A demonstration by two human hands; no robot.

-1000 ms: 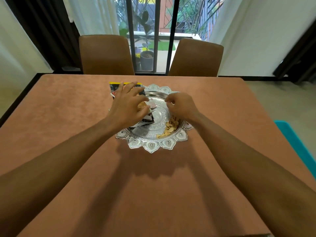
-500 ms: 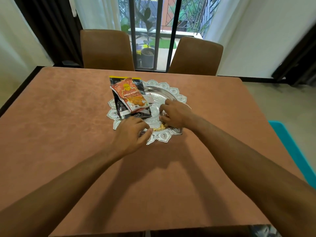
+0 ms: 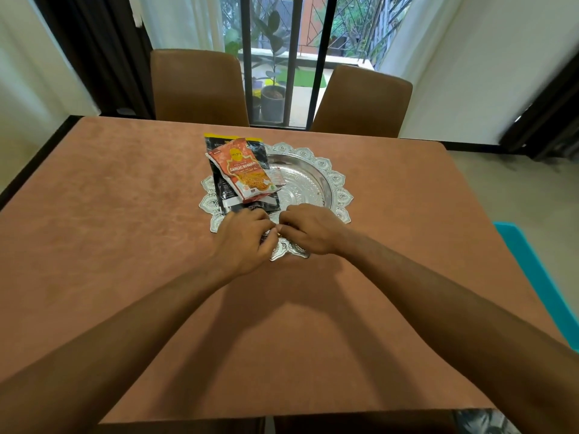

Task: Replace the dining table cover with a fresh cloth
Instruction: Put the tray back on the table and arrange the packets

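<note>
The brown suede-like table cover (image 3: pixel 125 233) lies flat over the whole table, not yet lifted. On it stands a scalloped silver metal tray (image 3: pixel 342 190) carrying orange and black snack packets (image 3: pixel 247 175). Your left hand (image 3: pixel 247 241) and right hand (image 3: pixel 310 230) curl their fingers at its near rim (what they grip is hidden). Judged stage: clearing only. Stripping the cover and laying a fresh cloth, none in view, remain.

Bare forearms (image 3: pixel 141 324) — left hand (image 3: pixel 247 242), right hand (image 3: pixel 310 230) bare.
</note>
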